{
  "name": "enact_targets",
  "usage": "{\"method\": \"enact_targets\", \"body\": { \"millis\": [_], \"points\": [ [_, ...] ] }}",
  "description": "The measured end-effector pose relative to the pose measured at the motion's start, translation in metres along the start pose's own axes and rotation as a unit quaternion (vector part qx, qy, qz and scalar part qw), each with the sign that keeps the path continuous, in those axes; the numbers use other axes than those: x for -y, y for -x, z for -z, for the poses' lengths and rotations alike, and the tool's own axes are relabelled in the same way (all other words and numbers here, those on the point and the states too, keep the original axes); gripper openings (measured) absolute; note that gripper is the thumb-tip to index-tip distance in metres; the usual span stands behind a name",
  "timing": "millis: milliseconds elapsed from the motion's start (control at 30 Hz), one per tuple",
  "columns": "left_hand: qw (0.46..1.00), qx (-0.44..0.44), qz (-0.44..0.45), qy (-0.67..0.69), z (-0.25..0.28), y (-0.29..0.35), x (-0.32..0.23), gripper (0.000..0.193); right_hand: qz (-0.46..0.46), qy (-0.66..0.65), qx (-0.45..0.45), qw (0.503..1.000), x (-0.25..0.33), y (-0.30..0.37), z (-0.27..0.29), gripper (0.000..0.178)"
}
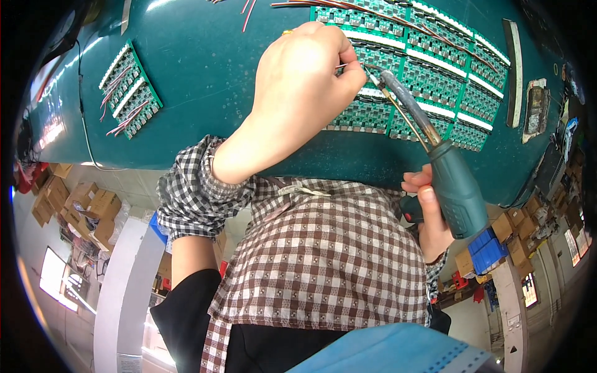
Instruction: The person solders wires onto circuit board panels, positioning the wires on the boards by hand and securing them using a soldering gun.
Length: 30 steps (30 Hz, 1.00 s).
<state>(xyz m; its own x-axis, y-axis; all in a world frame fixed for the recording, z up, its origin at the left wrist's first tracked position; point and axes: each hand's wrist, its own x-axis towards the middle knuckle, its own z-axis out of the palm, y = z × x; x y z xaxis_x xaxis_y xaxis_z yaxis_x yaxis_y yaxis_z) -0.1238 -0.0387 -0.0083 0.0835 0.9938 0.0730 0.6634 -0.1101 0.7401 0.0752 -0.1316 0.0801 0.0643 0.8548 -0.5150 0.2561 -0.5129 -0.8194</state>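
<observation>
My left hand [305, 78] is closed in a pinch over the panel of green circuit boards [476, 127]. A thin wire [341, 65] shows between its thumb and forefinger. My right hand [433, 214] is wrapped round the dark green pistol-shaped handle of a soldering gun [459, 186]. The gun's grey barrel and a thin brass feed tube point up and left. Its tip sits beside my left fingertips, at the boards; whether it touches a pad is too small to tell. Loose brown and red wires [379, 17] lie across the panel's far rows.
A smaller circuit-board panel [132, 93] with reddish wires lies at left on the green table mat [199, 81]. At right are a long metal strip [513, 74] and a dirty rectangular tray [535, 110]. A cable [83, 118] hangs over the left edge. Cardboard boxes [93, 205] stand beyond the table.
</observation>
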Motion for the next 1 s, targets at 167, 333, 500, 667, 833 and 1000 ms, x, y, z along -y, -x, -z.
{"method": "enact_targets", "body": {
  "millis": [167,333,500,667,833,1000],
  "points": [
    [1.000,0.001,-0.002,0.001,0.0003,-0.0006,0.0013,0.009,-0.007,-0.003,-0.009,1.000,0.0021,0.0006,-0.0007,0.033],
    [1.000,0.017,0.009,-0.001,0.0024,-0.0019,0.0006,0.009,-0.010,-0.020,-0.022,1.000,0.0025,0.0011,-0.0026,0.034],
    [1.000,0.024,0.017,0.007,0.0033,-0.0027,-0.0003,0.010,-0.010,-0.033,-0.025,0.999,0.0027,0.0013,-0.0038,0.034],
    [1.000,0.017,0.014,-0.002,0.0019,-0.0013,0.0000,0.010,-0.013,-0.018,-0.013,1.000,0.0020,0.0016,-0.0013,0.034],
    [1.000,0.011,0.009,0.008,0.0009,-0.0007,0.0009,0.010,-0.006,-0.014,-0.008,1.000,0.0016,0.0010,-0.0012,0.034],
    [1.000,0.011,0.003,0.003,0.0008,-0.0013,0.0002,0.010,-0.004,-0.016,-0.004,1.000,0.0032,-0.0002,-0.0017,0.033]
  ]
}}
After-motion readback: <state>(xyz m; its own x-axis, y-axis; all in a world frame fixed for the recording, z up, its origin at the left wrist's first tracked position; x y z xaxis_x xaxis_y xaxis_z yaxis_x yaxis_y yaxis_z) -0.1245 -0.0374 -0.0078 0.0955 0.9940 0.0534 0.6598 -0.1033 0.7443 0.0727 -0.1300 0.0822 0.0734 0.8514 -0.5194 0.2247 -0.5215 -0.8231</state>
